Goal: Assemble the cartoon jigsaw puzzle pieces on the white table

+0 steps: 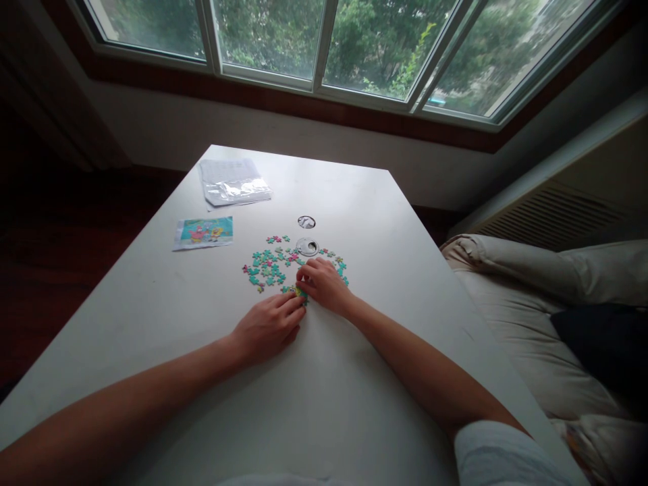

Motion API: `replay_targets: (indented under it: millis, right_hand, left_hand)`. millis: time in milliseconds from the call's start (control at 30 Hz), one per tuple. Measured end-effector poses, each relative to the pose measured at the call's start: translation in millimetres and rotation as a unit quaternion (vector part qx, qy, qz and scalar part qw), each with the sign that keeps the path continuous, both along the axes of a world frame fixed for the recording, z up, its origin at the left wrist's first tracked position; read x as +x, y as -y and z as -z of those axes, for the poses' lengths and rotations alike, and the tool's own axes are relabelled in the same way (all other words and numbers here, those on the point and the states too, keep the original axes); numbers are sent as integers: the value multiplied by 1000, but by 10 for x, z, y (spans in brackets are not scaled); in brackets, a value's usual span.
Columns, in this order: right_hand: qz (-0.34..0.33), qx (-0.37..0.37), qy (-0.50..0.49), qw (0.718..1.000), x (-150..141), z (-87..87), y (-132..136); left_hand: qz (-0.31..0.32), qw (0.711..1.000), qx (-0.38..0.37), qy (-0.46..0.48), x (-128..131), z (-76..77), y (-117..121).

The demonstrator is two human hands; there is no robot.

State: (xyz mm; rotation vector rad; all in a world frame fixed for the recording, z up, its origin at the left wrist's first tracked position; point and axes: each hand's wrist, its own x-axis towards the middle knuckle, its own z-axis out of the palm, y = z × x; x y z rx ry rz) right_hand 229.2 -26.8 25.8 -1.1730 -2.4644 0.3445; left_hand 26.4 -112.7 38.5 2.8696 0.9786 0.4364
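Small jigsaw puzzle pieces, mostly teal with some pink and yellow, lie loose in the middle of the white table. My left hand rests on the tabletop just below them, its bent fingertips pressing on a small cluster of yellow and teal puzzle pieces. From the right, my right hand comes over the same cluster, with thumb and fingers pinched at its upper edge. The fingers partly cover the cluster, so how its pieces fit together is hidden. More loose pieces show behind and right of my right hand.
Two round metal fittings are set in the white table beyond my hands. To the left lies a printed cartoon picture, with papers in a clear plastic sleeve behind it. A cushioned sofa stands along the right.
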Motion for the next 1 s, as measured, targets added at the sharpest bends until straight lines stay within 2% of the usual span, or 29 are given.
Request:
replay_targets:
  millis: [200,367,533,733,867,1000]
  right_hand:
    - [41,36,-3,999,-6,38,5]
    - [84,49,-74,993,60,19,-78]
    - [133,32,-155,978,241,-53,-245]
    - [200,-33,-236,950,521,-236,-422]
    - [192,-31,-207,959,726,-395,-467]
    - [128,-125,-78,981,988,-483,-459]
  left_hand:
    - [3,1000,5,2,3,30,3]
    - [28,999,-2,27,3,47,31]
    - [36,999,-11,28,2,24,27]
    - [36,999,-22,23,12,4,5]
    - [43,998,-37,24,20,19,-21]
    - [47,997,-50,35,27,20,-62]
